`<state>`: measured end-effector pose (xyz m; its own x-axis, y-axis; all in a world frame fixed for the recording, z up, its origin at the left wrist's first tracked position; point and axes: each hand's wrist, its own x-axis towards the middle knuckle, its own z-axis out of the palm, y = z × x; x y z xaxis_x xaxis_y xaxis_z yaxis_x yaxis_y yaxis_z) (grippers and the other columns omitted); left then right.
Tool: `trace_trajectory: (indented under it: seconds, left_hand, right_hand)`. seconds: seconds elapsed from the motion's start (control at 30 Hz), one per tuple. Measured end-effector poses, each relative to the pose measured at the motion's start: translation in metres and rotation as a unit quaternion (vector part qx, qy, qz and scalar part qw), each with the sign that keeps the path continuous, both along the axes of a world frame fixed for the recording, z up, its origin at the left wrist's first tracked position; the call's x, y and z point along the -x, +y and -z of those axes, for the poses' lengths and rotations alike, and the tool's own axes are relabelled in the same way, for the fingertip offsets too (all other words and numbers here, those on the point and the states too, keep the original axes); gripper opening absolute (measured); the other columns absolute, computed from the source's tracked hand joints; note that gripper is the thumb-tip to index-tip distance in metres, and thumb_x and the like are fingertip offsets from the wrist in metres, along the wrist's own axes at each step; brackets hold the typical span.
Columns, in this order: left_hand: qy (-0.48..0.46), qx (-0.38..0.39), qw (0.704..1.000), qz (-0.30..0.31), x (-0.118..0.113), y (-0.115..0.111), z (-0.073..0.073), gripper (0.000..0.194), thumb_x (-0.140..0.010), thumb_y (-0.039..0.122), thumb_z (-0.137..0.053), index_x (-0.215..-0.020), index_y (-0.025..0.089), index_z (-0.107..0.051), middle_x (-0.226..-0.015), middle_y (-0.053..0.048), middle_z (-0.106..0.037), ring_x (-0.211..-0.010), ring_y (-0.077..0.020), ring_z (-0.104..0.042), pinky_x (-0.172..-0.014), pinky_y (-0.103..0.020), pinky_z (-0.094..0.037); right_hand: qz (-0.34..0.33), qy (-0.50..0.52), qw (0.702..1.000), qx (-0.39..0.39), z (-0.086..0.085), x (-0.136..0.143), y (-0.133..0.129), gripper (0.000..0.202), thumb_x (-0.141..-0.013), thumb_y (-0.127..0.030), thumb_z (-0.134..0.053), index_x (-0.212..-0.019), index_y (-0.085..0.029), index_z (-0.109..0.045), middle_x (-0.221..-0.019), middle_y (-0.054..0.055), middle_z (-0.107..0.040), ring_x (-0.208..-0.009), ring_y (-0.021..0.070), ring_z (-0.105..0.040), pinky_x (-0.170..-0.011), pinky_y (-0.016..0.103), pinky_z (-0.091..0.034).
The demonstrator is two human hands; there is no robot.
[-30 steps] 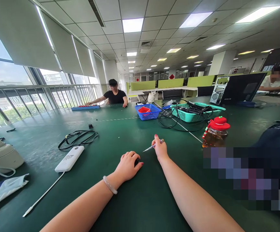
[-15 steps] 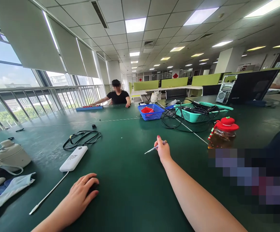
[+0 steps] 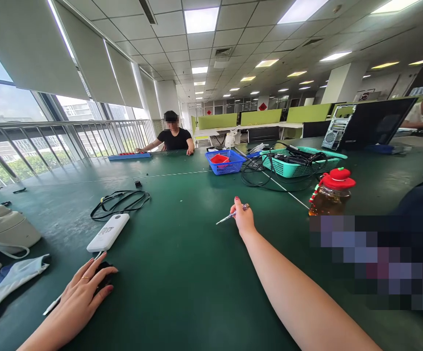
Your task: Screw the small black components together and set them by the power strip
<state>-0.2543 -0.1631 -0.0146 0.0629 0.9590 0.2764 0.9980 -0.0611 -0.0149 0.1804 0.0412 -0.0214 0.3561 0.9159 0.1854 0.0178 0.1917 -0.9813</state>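
A slim screwdriver [image 3: 227,217] with a thin metal shaft and a partly covered handle is gripped in my right hand [image 3: 243,218], its tip pointing left just over the green table. My left hand [image 3: 87,285] is low on the left, palm down with its fingers apart, and it holds nothing. It lies across the white cable [image 3: 52,304] of a white power bank [image 3: 109,232], hiding part of that cable. The fingertips reach close to the power bank's near end. Whether the left palm touches the tabletop I cannot tell.
Beyond the power bank lies a coiled black cable [image 3: 120,202]. A white bag-like case [image 3: 9,229] and a face mask [image 3: 21,275] are at left. Farther off stand a blue basket [image 3: 226,168], a teal basket [image 3: 288,169] of cables and a red-lidded jar [image 3: 330,197]. A person [image 3: 176,139] sits opposite.
My left hand has moved left and spread its fingers over the white cable. My right hand keeps its grip on the screwdriver, almost still. The view has shifted slightly.
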Motion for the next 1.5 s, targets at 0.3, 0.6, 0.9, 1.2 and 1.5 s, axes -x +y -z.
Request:
trace_trajectory:
  seconds: [0.3, 0.6, 0.9, 1.2, 1.5]
  left_hand:
    - [-0.035, -0.081, 0.996, -0.008, -0.020, -0.005, -0.021, 0.036, -0.085, 0.048, -0.041, -0.111, 0.037, -0.064, -0.124, 0.000, -0.060, -0.115, -0.0295, -0.054, -0.102, -0.050, -0.045]
    - [-0.210, -0.091, 0.957, -0.179, -0.020, -0.003, -0.053, 0.036, -0.089, 0.048, -0.031, -0.116, 0.044, -0.055, -0.099, 0.011, -0.071, -0.096, -0.0226, -0.065, -0.083, -0.041, -0.056]
    - [-0.527, -0.052, 0.836, -0.141, -0.014, 0.004, -0.032, 0.039, -0.080, 0.067, -0.048, -0.105, 0.039, -0.062, -0.099, 0.011, -0.075, -0.107, -0.0238, -0.065, -0.090, -0.042, -0.056]
    - [-0.182, -0.070, 0.973, -0.123, -0.005, 0.007, -0.023, 0.033, -0.087, 0.049, -0.040, -0.108, 0.038, -0.062, -0.116, 0.006, -0.068, -0.106, -0.0251, -0.064, -0.091, -0.045, -0.053]
    - [0.008, -0.070, 0.985, -0.158, -0.022, 0.002, -0.027, 0.051, -0.088, 0.051, -0.038, -0.118, 0.020, -0.064, -0.105, -0.012, -0.072, -0.110, -0.0326, -0.059, -0.090, -0.046, -0.048]
  right_hand:
    - [0.003, -0.020, 1.000, 0.007, -0.004, 0.000, -0.003, 0.062, -0.080, -0.071, -0.043, -0.043, -0.021, -0.050, -0.043, 0.000, -0.050, -0.044, 0.0133, -0.047, -0.046, 0.026, -0.036]
    - [-0.002, -0.009, 1.000, 0.008, -0.005, 0.000, -0.005, 0.061, -0.080, -0.069, -0.044, -0.043, -0.021, -0.050, -0.042, 0.000, -0.047, -0.043, 0.0135, -0.046, -0.046, 0.027, -0.036]
    - [0.001, -0.018, 1.000, 0.013, -0.003, -0.001, -0.003, 0.062, -0.081, -0.070, -0.042, -0.044, -0.021, -0.051, -0.045, 0.000, -0.050, -0.046, 0.0136, -0.048, -0.049, 0.027, -0.037]
    - [0.009, -0.018, 1.000, 0.010, -0.002, 0.000, -0.003, 0.062, -0.078, -0.072, -0.045, -0.042, -0.021, -0.050, -0.041, -0.001, -0.046, -0.043, 0.0132, -0.045, -0.046, 0.027, -0.035]
    - [-0.004, -0.011, 1.000, 0.013, -0.005, 0.000, -0.006, 0.061, -0.080, -0.069, -0.046, -0.043, -0.021, -0.050, -0.044, 0.000, -0.048, -0.045, 0.0131, -0.046, -0.048, 0.027, -0.036]
